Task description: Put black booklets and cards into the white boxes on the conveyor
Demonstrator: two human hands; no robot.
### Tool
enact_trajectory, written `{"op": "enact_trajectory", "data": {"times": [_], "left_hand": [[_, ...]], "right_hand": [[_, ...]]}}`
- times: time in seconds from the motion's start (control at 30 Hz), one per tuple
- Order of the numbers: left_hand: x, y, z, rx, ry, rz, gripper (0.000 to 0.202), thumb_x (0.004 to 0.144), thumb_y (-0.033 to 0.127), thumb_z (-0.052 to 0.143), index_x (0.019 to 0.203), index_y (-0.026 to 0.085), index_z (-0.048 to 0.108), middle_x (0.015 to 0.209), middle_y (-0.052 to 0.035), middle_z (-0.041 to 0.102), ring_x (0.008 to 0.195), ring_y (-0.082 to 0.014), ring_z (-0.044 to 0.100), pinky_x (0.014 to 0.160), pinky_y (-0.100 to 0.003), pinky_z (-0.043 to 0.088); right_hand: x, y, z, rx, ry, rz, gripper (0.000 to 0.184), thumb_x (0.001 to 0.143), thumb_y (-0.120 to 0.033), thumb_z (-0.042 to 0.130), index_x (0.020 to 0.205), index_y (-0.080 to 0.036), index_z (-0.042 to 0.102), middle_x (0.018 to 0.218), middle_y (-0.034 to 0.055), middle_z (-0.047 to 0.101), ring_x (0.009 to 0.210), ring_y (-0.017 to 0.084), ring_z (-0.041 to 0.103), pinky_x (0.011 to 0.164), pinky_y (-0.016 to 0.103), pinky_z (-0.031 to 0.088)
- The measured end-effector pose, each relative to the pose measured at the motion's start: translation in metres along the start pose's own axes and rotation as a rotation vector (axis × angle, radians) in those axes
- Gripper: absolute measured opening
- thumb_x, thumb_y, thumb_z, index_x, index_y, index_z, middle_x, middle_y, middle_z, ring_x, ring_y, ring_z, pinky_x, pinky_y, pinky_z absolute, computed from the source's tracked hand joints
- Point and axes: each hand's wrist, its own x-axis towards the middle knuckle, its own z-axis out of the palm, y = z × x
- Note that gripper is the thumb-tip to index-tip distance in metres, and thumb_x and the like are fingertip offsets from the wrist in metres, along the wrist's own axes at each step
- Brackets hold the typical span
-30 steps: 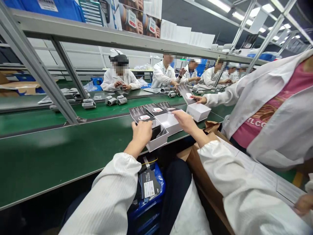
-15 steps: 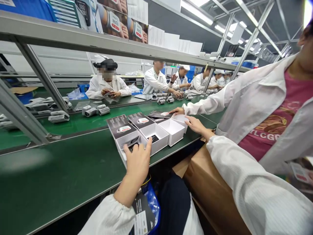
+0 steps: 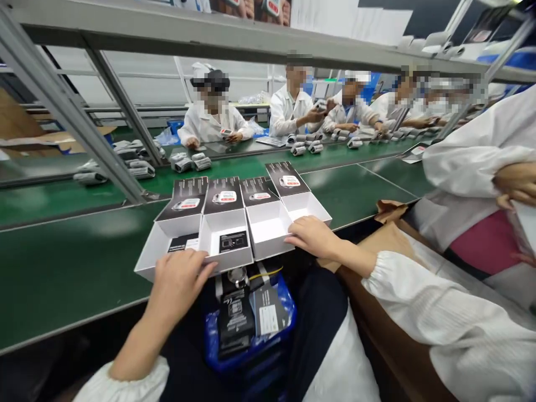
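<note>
Several open white cardboard boxes stand side by side at the table's near edge, their black printed lids tilted back. My left hand (image 3: 178,282) curls over the front wall of the leftmost box (image 3: 146,254), thumb stretched along the neighbouring box (image 3: 230,261). Inside that neighbour lies a black printed packet (image 3: 233,242); another black packet (image 3: 183,242) with a white label sits in the leftmost box. My right hand (image 3: 312,237) grips the near rim of the rightmost box (image 3: 320,209), its fingertips beside the third box (image 3: 268,231). No contents show in these two.
Below the edge, a blue bin (image 3: 251,357) holds dark printed packets. A brown carton (image 3: 368,245) stands at right, beside a co-worker in a white coat (image 3: 469,162). Across the green table (image 3: 84,251), grey cuffs (image 3: 190,162) lie along the line, under a metal shelf (image 3: 167,30).
The boxes now stand in a straighter row, with the rightmost lid raised. My left hand has come onto the leftmost box, my right onto the rightmost. The co-worker's hand has left the boxes.
</note>
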Motion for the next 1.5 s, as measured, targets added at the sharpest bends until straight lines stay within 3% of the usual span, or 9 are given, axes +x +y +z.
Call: {"op": "enact_trajectory", "data": {"times": [0.13,0.27,0.4,0.57,0.7,0.97,1.1,1.33,1.5], "left_hand": [[-0.036,-0.054,-0.019,-0.001,-0.098,-0.094,0.028,0.096,0.041,0.043,0.09,0.021,0.061,0.085,-0.0093,0.067,0.083,-0.0302,0.063,0.078,-0.043,0.043],[-0.051,-0.061,-0.037,-0.009,-0.118,-0.175,0.031,0.095,0.041,0.047,0.115,0.022,0.06,0.115,-0.013,0.066,0.117,-0.0366,0.056,0.105,-0.06,0.033],[-0.085,0.003,-0.029,-0.14,-0.027,-0.21,0.04,0.095,0.033,0.049,0.133,0.022,0.052,0.141,-0.015,0.054,0.141,-0.0357,0.038,0.115,-0.061,0.024],[-0.138,0.101,0.024,-0.318,-0.378,-0.072,0.047,0.091,0.015,0.043,0.138,0.017,0.051,0.147,-0.0151,0.05,0.141,-0.0378,0.039,0.107,-0.066,0.036],[-0.158,0.116,0.042,-0.322,-0.368,-0.085,0.049,0.09,0.004,0.035,0.125,0.022,0.063,0.135,-0.0107,0.063,0.135,-0.0341,0.048,0.11,-0.065,0.035],[-0.156,0.103,0.004,-0.419,0.044,-0.01,0.034,0.094,0.005,0.04,0.108,0.017,0.069,0.096,-0.0098,0.068,0.095,-0.0209,0.062,0.083,-0.033,0.054],[-0.139,0.114,-0.029,-0.508,0.175,0.033,0.034,0.094,0.004,0.045,0.118,0.02,0.063,0.094,-0.006,0.064,0.088,-0.0167,0.06,0.078,-0.029,0.053],[-0.102,0.107,-0.066,-0.528,0.565,-0.178,0.039,0.085,0.008,0.067,0.12,0.022,0.057,0.112,-0.0066,0.062,0.103,-0.0178,0.062,0.09,-0.032,0.055],[-0.117,0.089,-0.018,-0.556,0.259,-0.217,0.025,0.094,0.018,0.057,0.118,0.02,0.058,0.113,-0.0086,0.066,0.113,-0.0227,0.061,0.098,-0.041,0.053]], "right_hand": [[0.039,-0.064,0.002,-0.039,-0.035,0.001,0.041,0.102,-0.05,0.047,0.094,-0.014,0.066,0.087,0.0122,0.067,0.088,0.026,0.06,0.081,0.036,0.041],[0.04,-0.095,0.002,-0.002,0.103,0.003,0.032,0.102,-0.038,0.05,0.119,-0.013,0.062,0.113,0.017,0.065,0.11,0.032,0.055,0.097,0.047,0.039],[-0.019,-0.116,0.033,0.119,0.135,-0.082,0.022,0.102,-0.029,0.05,0.111,-0.018,0.067,0.115,0.0124,0.066,0.118,0.028,0.053,0.105,0.048,0.036],[-0.09,-0.141,0.103,0.004,-0.234,-0.155,0.025,0.091,-0.031,0.07,0.108,-0.013,0.068,0.116,0.0151,0.068,0.113,0.03,0.058,0.105,0.049,0.04],[-0.099,-0.147,0.118,-0.007,-0.338,-0.209,0.018,0.097,-0.008,0.053,0.105,-0.01,0.069,0.105,0.0126,0.07,0.097,0.023,0.064,0.095,0.038,0.048],[-0.088,-0.139,0.091,0.287,-0.319,-0.013,0.013,0.095,-0.024,0.064,0.089,-0.016,0.072,0.093,0.0068,0.073,0.092,0.022,0.068,0.084,0.032,0.053],[-0.09,-0.158,0.034,0.519,-0.05,0.076,0.021,0.103,-0.024,0.049,0.108,-0.02,0.07,0.103,0.0047,0.074,0.092,0.018,0.071,0.082,0.027,0.056],[-0.04,-0.171,-0.041,0.368,0.444,-0.256,0.029,0.102,-0.011,0.043,0.123,-0.017,0.062,0.111,0.0086,0.072,0.106,0.018,0.067,0.094,0.031,0.055],[0.045,-0.115,-0.033,0.124,0.461,-0.14,0.026,0.103,-0.015,0.045,0.12,-0.017,0.065,0.113,0.0104,0.071,0.107,0.021,0.065,0.092,0.037,0.052]]}}
